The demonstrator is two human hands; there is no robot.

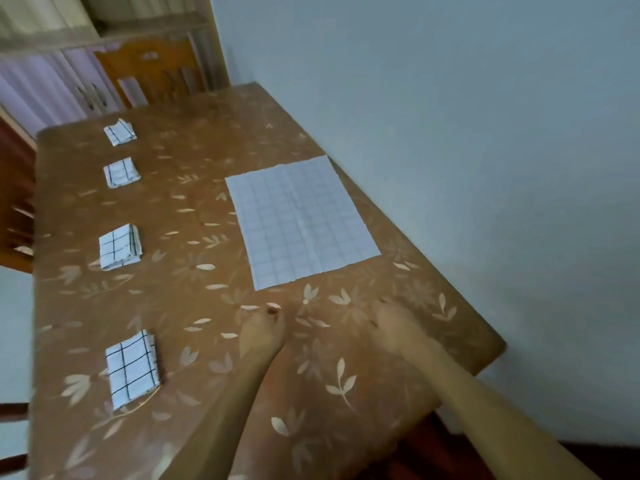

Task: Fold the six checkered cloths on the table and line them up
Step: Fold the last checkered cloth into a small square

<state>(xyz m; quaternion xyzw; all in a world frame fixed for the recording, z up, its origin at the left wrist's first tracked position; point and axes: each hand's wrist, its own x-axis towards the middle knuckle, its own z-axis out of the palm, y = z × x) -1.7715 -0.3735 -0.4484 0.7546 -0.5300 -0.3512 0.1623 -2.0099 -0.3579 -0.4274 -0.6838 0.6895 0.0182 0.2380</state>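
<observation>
Both hands rest empty on the worktop (311, 393), palms down with fingers loosely spread, the left hand (262, 332) a little apart from the right hand (393, 323). Straight ahead of them, just beyond the fingertips, lies the unfolded cloth (301, 221), spread flat with its long axis running away from the person and slightly to the right; its near short edge faces the hands. That near edge lies about evenly between the two, its left corner close ahead of the left hand, so each hand could likely take one near corner and fold away. Off to the left, well apart, four folded cloths (132, 368) sit in a line along the worktop's left side, running away from the person. Only five cloths show; a sixth is not in view.
</observation>
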